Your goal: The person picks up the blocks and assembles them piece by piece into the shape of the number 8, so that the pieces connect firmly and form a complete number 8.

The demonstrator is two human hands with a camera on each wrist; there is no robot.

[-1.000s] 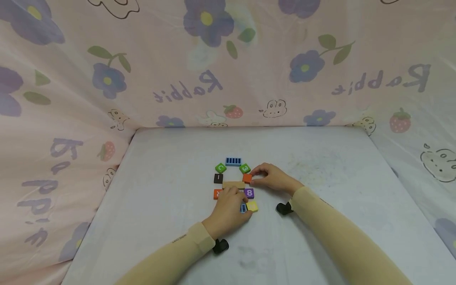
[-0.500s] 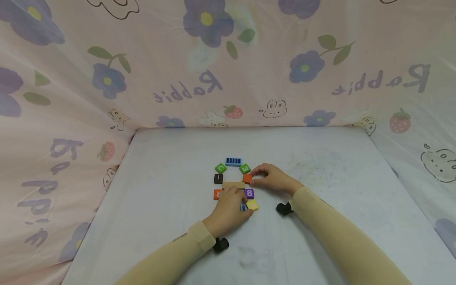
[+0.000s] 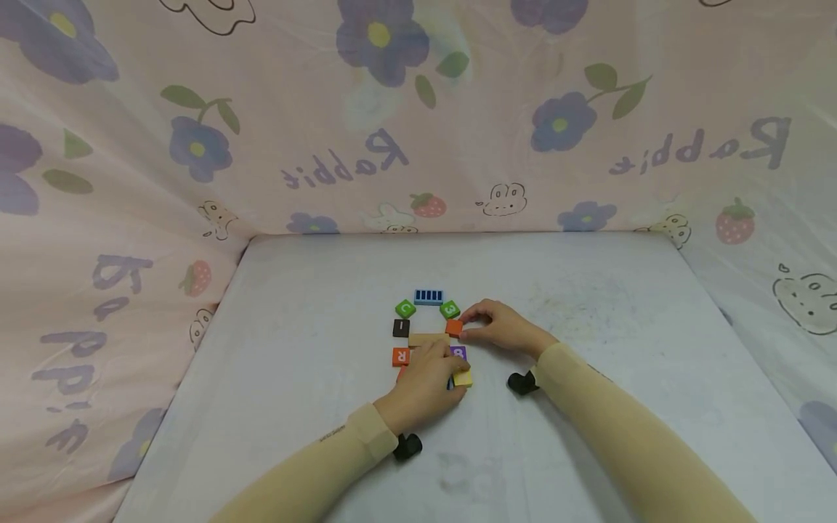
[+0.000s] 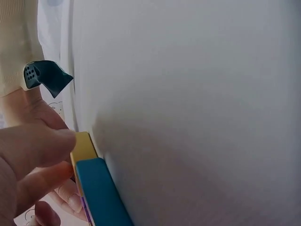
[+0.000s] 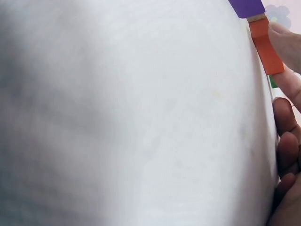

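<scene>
In the head view, my left hand (image 3: 425,378) reaches over the lower part of a ring of small tiles. Its thumb and index finger pinch a yellow tile (image 3: 463,378) just below a purple tile (image 3: 459,351) marked 8. The left wrist view has the yellow tile at the fingertips, beside a blue block (image 4: 103,190). My right hand (image 3: 500,327) holds an orange tile (image 3: 454,328) by its edges between thumb and index finger, at the ring's right side. That orange tile lies on the table, at the right end of a plain wooden strip (image 3: 428,339).
Two green tiles (image 3: 405,309) flank a blue slotted block (image 3: 429,297) at the top. A black tile (image 3: 401,328) and an orange R tile (image 3: 400,357) stand on the left. My left hand hides several lower pieces. A patterned cloth (image 3: 458,145) rises behind the white table (image 3: 314,305).
My left hand has shifted slightly to the right. The yellow tile has turned from slanted to straighter, and the R tile shows more fully. My right hand stays where it was.
</scene>
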